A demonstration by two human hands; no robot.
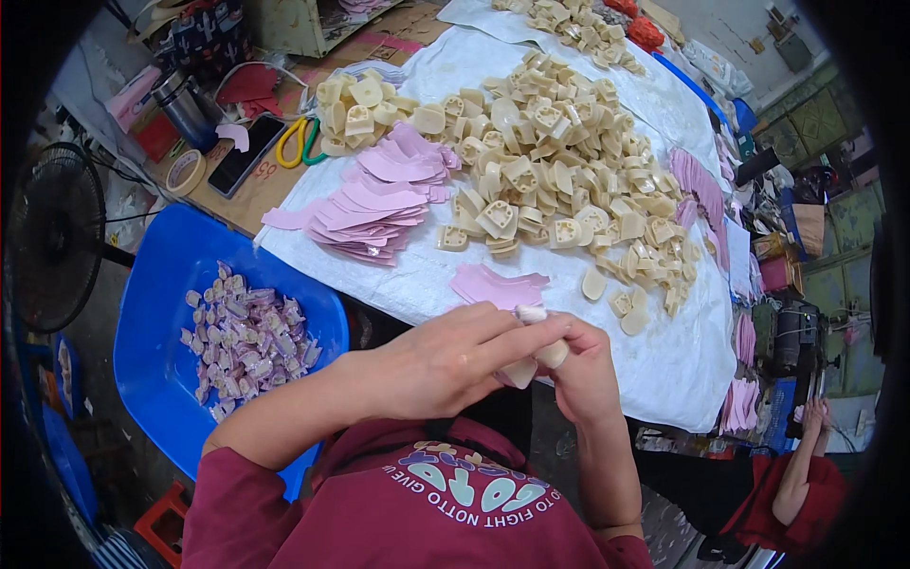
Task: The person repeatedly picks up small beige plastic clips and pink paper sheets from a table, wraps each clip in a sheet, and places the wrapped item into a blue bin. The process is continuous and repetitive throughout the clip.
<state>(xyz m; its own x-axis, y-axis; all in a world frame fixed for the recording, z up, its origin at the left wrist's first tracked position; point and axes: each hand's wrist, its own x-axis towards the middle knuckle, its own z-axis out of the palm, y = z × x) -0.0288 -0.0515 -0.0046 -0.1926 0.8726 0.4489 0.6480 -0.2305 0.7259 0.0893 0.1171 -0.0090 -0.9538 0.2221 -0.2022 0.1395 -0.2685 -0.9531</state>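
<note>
My left hand (441, 356) and my right hand (588, 370) meet above the table's near edge, fingers closed around a cream plastic shoe heel (553, 355). Fingers cover most of it, and I cannot make out whether any pink covering is on it. Just beyond my hands lies a single pink cut piece (498, 287) with a curved edge. Farther left is a stack of similar pink pieces (370, 213). A large heap of cream heels (540, 152) spreads over the white table cover (531, 270).
A blue basin (142, 322) at the left holds many pink-covered heels (246, 337). Scissors (294, 142), a phone (246, 156), a tape roll (185, 173) and a steel flask (185, 109) lie or stand at the far left. A fan (57, 237) is beyond the basin; another person (791, 484) works at the right.
</note>
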